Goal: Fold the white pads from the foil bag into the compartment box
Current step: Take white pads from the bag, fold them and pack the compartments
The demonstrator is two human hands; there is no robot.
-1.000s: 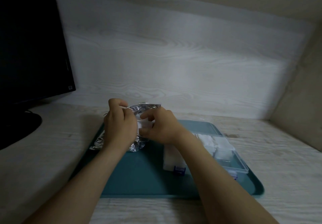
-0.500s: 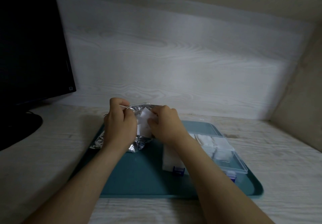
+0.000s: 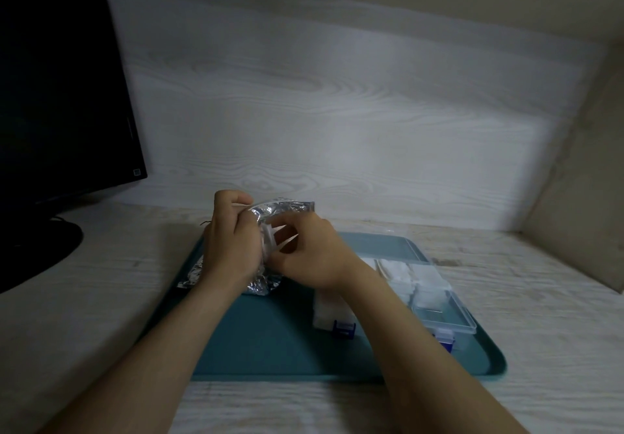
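Nearest the camera, two bare forearms are reaching forward over a teal rectangular plastic tray (image 3: 270,339), which is lying on the pale wood-grain surface (image 3: 84,298). On the right half of the tray a clear plastic compartment box (image 3: 450,322) with blue latches (image 3: 343,329) is sitting open, and folded white pads (image 3: 401,271) are lying in its far compartments; the right forearm is crossing in front of the box's left part.

Just beyond, the hands are working close together, almost touching. The left hand (image 3: 233,241) is curling its fingers and thumb around the left side of a crinkled silver foil bag (image 3: 287,209), holding it upright with its lower end resting on the tray's far left corner. The right hand (image 3: 310,254) is bending its fingers in towards the bag's mouth and pinching a thin white square pad (image 3: 270,239), which is showing as a pale strip between the two hands, partly inside the bag.

Further back on the left, a black flat monitor (image 3: 60,95) is standing on the surface. A pale wood-grain wall panel (image 3: 337,112) is rising behind everything.
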